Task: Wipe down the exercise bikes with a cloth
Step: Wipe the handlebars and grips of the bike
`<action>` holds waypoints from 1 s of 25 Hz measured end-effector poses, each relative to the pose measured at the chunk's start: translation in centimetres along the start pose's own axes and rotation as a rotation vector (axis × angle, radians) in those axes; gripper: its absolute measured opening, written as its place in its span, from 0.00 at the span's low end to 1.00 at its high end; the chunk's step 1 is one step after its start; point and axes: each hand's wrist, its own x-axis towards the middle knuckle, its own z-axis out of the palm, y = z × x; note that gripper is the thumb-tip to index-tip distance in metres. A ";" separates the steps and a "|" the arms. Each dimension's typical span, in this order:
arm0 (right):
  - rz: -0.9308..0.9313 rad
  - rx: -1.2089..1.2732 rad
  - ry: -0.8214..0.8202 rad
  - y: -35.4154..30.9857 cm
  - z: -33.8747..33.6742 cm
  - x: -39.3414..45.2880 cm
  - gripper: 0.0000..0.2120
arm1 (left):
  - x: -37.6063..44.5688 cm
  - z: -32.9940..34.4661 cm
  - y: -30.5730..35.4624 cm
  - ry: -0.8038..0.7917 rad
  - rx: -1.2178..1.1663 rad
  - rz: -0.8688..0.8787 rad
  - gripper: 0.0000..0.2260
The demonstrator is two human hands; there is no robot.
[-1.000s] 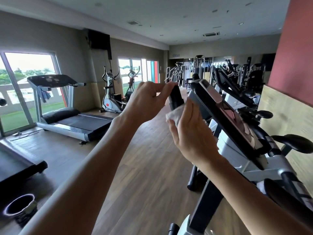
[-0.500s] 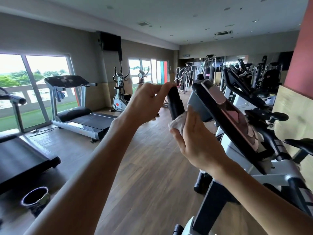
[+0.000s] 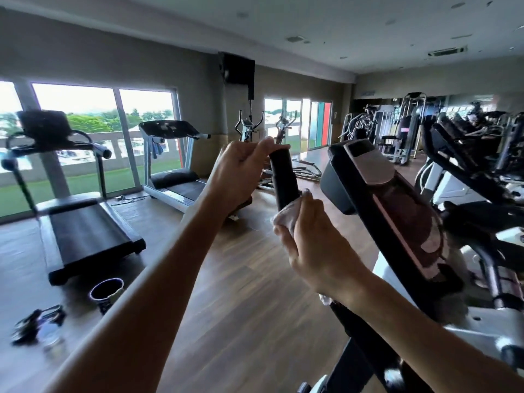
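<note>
Wood flooring (image 3: 241, 307) runs through a gym where two treadmills (image 3: 85, 222) stand before wide windows (image 3: 85, 109). At the near exercise bike (image 3: 397, 222), the left hand (image 3: 238, 171) pinches the top of the upright black handlebar (image 3: 283, 180) between thumb and fingers. Lower down, the right hand (image 3: 314, 245) closes its grip around a white cloth (image 3: 286, 217) wrapped against the same bar, just beside the bike's tilted console (image 3: 377, 194). A dark cup (image 3: 107, 293) sits on the floor.
</note>
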 end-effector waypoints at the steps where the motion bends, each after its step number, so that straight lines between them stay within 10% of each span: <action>1: -0.007 -0.010 0.004 -0.2 -0.1 0.7 0.41 | -0.1 0.1 0.2 0.016 -0.003 -0.027 0.17; 9: -0.089 0.200 0.326 -1.4 0.6 6.7 0.36 | -0.6 0.5 1.1 0.102 0.009 -0.105 0.15; 16: -0.023 0.055 -0.023 0.5 0.1 -0.4 0.42 | -0.3 -0.1 0.7 0.033 -0.033 -0.065 0.15; 25: 0.109 -0.169 0.005 -0.5 0.0 -0.8 0.43 | 4.3 -1.4 -3.5 -0.282 0.000 0.341 0.12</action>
